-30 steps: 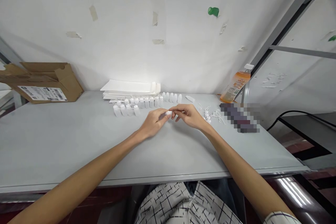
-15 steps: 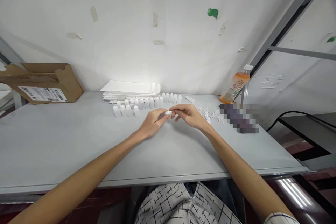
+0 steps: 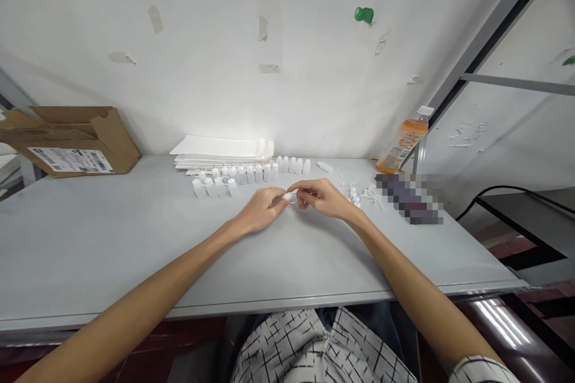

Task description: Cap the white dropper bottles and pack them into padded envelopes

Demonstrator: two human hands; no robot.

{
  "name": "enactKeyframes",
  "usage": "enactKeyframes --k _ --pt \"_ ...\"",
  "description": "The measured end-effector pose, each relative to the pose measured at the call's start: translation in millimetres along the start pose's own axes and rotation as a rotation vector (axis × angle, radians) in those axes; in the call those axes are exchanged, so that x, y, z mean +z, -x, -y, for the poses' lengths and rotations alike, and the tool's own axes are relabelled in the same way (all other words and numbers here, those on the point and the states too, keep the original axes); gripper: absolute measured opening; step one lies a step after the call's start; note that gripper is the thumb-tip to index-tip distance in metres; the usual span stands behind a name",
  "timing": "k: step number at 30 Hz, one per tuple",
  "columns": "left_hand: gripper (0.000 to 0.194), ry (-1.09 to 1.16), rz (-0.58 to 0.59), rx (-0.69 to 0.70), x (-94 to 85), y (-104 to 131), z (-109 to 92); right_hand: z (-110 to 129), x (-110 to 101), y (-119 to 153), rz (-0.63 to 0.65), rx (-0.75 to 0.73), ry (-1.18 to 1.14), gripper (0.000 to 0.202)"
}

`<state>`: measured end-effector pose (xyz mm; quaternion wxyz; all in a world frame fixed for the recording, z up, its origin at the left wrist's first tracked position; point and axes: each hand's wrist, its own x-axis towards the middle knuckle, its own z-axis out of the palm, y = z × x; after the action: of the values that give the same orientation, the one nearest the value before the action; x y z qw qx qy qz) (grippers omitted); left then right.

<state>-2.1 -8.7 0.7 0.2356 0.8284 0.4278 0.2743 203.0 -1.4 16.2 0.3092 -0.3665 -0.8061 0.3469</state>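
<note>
Now my left hand (image 3: pixel 261 211) pinches a bottle (image 3: pixel 279 198); my right hand (image 3: pixel 324 198) is half curled at its cap (image 3: pixel 287 196), grip unclear. Bottles (image 3: pixel 250 176) stand near the counter's (image 3: pixel 202 269) back edge.

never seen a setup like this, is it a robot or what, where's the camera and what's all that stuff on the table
There is no robot: these are a person's two bare hands. The view comes from one camera worn on that person's head, looking forward and down.

The left grip pinches a small white piece, mostly hidden by the fingers. The right grip is close by, its index finger reaching to that piece; whether it touches is too small to tell.

On the grey table, small white bottles stand in rows before a flat white stack. To the right are loose white bits, a pixelated patch and an orange drink. A cardboard box sits at the left.
</note>
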Motion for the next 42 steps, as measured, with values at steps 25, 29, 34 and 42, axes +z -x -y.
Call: enactKeyframes --k 25,29,34,42 --pt "0.029 -0.034 0.046 0.119 2.5 -4 12 -5 -1 -1 0.172 0.104 -0.306 0.031" --pt "0.03 0.024 -0.029 0.096 2.7 -6 13 1 -12 0 0.096 0.146 -0.275 0.026" --pt "0.033 0.016 -0.081 0.062 1.1 -6 14 2 -19 1 -0.016 0.158 -0.176 0.016" --pt "0.033 -0.001 -0.088 0.09 0.9 -4 11 4 -7 -3 -0.084 0.11 -0.069 0.02"
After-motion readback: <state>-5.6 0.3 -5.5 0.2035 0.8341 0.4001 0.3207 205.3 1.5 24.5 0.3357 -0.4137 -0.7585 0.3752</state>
